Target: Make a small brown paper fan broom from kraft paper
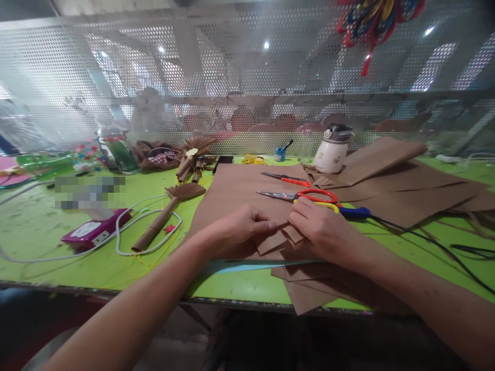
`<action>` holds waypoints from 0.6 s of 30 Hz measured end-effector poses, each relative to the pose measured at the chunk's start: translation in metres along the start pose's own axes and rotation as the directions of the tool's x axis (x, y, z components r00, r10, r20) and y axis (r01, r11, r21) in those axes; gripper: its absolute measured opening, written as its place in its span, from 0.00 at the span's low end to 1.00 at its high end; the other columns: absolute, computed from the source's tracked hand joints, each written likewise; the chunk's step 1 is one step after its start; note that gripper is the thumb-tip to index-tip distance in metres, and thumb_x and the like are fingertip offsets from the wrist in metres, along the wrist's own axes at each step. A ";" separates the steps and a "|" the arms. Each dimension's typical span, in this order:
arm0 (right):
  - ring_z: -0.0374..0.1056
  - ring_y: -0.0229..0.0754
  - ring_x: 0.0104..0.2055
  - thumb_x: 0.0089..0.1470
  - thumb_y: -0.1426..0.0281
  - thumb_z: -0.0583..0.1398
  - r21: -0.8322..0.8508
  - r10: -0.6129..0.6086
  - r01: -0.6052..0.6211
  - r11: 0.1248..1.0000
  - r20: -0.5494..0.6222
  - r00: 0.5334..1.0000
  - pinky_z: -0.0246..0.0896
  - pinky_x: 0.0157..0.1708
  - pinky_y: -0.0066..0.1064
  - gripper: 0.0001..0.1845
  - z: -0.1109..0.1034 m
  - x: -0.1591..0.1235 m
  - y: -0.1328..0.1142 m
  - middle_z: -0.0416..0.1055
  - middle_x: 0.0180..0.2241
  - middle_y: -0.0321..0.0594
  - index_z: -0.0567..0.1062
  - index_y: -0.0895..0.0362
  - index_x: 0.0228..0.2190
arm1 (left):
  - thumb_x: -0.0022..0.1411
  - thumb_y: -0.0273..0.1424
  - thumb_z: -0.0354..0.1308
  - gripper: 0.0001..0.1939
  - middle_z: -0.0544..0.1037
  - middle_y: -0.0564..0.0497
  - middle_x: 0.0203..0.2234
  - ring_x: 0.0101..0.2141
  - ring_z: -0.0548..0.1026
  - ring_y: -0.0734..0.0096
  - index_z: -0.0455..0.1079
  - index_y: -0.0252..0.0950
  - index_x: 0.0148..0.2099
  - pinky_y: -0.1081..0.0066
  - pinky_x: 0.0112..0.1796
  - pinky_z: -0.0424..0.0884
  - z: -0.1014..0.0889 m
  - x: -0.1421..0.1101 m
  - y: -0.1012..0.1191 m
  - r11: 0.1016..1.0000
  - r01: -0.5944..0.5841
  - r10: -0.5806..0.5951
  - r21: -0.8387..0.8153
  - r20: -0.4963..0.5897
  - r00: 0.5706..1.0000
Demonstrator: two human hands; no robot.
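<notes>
A small folded piece of brown paper [275,242] is between my two hands. My left hand [244,230] is closed, its thumb and fingers pinching the left side of the piece. On the other side my right hand [323,226] has its fingers closed on the paper's right part, partly hiding it. Beneath both hands lies a large brown paper sheet [235,193]. Just beyond the right hand are scissors with red and yellow handles [315,195]. A red-handled cutter [292,180] rests behind them. The blue handle of a corded tool [353,212] lies beside the right hand.
Left of the sheet lies a paper fan-topped roll [160,221], near a white cable and a purple power strip [96,229]. More brown sheets [406,190] spread at right. A pale bottle [331,150] stands behind. Loose paper pieces [305,293] overhang the green table's front edge.
</notes>
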State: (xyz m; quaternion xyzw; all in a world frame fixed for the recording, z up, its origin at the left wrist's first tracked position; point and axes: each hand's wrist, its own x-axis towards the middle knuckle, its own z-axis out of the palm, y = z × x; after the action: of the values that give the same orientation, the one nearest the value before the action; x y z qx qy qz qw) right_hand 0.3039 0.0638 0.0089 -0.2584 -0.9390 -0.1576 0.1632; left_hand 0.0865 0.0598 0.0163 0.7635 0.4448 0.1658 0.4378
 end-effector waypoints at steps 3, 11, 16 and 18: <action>0.58 0.42 0.34 0.53 0.78 0.53 0.186 0.045 -0.043 0.982 -0.005 0.999 0.51 0.31 0.32 0.07 -0.002 -0.001 0.004 0.64 0.31 0.43 0.66 0.58 0.26 | 0.58 0.48 0.51 0.22 0.66 0.55 0.18 0.21 0.60 0.77 0.68 0.32 0.28 0.74 0.24 0.55 0.001 -0.001 -0.001 0.999 0.021 -0.021 -0.029 0.003 1.000; 0.63 0.38 0.29 0.55 0.72 0.55 0.633 0.250 -0.247 0.734 0.087 0.964 0.54 0.28 0.29 0.06 -0.004 0.003 0.024 0.68 0.31 0.40 0.73 0.58 0.33 | 0.60 0.42 0.50 0.19 0.70 0.54 0.20 0.22 0.64 0.76 0.73 0.32 0.32 0.75 0.25 0.57 0.008 0.001 -0.001 0.989 -0.023 0.033 0.145 -0.064 0.997; 0.62 0.38 0.30 0.57 0.65 0.56 0.621 0.160 -0.261 0.739 0.215 0.963 0.53 0.29 0.29 0.11 -0.002 0.005 0.016 0.69 0.26 0.36 0.72 0.58 0.27 | 0.60 0.38 0.51 0.16 0.72 0.53 0.22 0.25 0.65 0.75 0.74 0.32 0.35 0.75 0.26 0.57 0.012 0.002 0.001 0.968 -0.060 0.082 0.244 -0.081 0.993; 0.61 0.37 0.29 0.56 0.64 0.57 0.613 0.165 -0.279 0.739 0.236 0.957 0.52 0.28 0.28 0.12 0.000 0.005 0.015 0.68 0.25 0.35 0.71 0.58 0.26 | 0.60 0.37 0.51 0.15 0.72 0.53 0.23 0.26 0.66 0.74 0.74 0.33 0.36 0.75 0.26 0.57 0.013 0.001 0.004 0.960 -0.053 0.079 0.274 -0.086 0.993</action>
State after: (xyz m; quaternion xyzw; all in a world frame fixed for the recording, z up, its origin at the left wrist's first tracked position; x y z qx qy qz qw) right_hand 0.3076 0.0783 0.0137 -0.3098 -0.9085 0.2147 0.1803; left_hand 0.0975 0.0536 0.0123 0.8218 0.4582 0.1544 0.3015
